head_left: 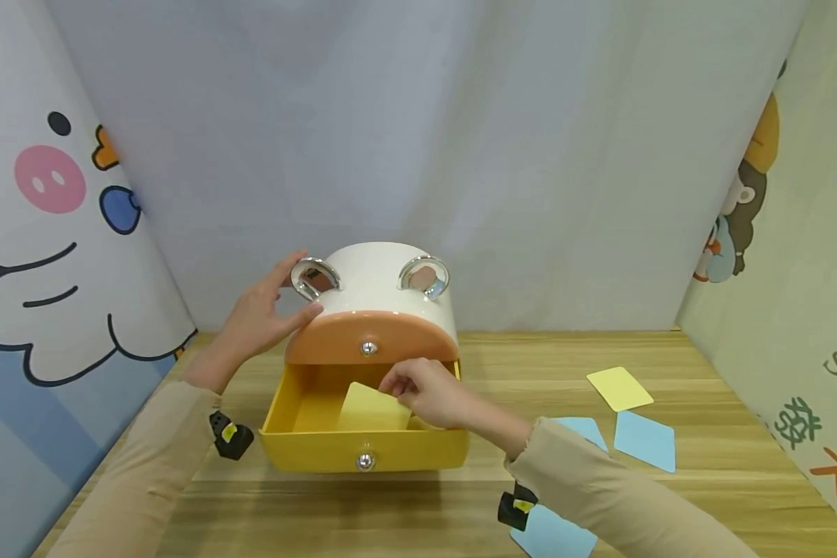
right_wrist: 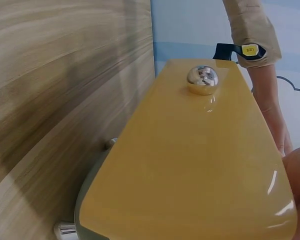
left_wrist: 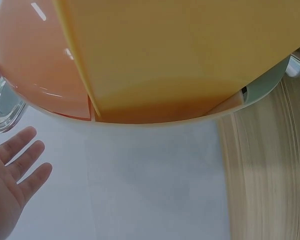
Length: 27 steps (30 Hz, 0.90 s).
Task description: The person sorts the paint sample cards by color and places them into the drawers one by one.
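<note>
A small chest of drawers [head_left: 390, 279] with a white rounded body stands on the wooden table. Its yellow lower drawer [head_left: 314, 451] is pulled out, and the orange upper drawer [head_left: 328, 339] is closed. My right hand [head_left: 432, 393] reaches over the right side of the yellow drawer and pinches a yellow card [head_left: 370, 408] by its upper right corner; the card stands tilted inside. Part of another yellow piece shows under that hand. My left hand [head_left: 258, 318] rests against the chest beside the left silver ring [head_left: 333, 273], its fingers spread and straight in the left wrist view.
To the right lie a yellow card [head_left: 619, 388], a blue card [head_left: 645, 442], a second blue card [head_left: 589, 428] partly under the right sleeve, and another blue card [head_left: 558, 536] near the front. A grey curtain [head_left: 565, 170] hangs behind the table.
</note>
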Available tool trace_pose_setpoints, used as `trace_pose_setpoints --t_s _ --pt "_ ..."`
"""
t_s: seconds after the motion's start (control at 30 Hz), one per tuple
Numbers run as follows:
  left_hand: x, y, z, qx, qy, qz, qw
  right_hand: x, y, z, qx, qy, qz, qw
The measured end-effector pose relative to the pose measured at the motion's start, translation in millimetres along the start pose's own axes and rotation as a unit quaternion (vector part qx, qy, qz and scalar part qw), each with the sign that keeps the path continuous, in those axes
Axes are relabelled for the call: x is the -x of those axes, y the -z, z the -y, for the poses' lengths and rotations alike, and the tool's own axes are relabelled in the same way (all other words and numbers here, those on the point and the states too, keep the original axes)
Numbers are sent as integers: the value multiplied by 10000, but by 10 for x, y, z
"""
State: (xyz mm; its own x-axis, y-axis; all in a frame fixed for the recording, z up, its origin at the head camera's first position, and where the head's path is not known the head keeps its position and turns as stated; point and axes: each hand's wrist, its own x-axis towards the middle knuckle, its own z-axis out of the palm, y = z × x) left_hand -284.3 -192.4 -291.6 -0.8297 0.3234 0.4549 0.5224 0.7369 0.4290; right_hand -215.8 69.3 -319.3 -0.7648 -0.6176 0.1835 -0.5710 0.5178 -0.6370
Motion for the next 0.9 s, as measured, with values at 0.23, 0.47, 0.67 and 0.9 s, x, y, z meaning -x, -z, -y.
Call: trace_pose_setpoints --t_s 0.23,0.47,0.67,0.9 --pt "1 -8 1 24 -13 -23 10000 15 14 -5 32 91 -138 9999" --pt "-4 -5 7 30 29 -5 10000 105 198 8 -177 342 -238 9990" --pt "-3 -1 0 35 -15 -23 10000 283 519 -18 -477 276 -324 9980" --pt "-3 6 -9 31 18 29 10000 574 978 -341 105 -255 -869 9958"
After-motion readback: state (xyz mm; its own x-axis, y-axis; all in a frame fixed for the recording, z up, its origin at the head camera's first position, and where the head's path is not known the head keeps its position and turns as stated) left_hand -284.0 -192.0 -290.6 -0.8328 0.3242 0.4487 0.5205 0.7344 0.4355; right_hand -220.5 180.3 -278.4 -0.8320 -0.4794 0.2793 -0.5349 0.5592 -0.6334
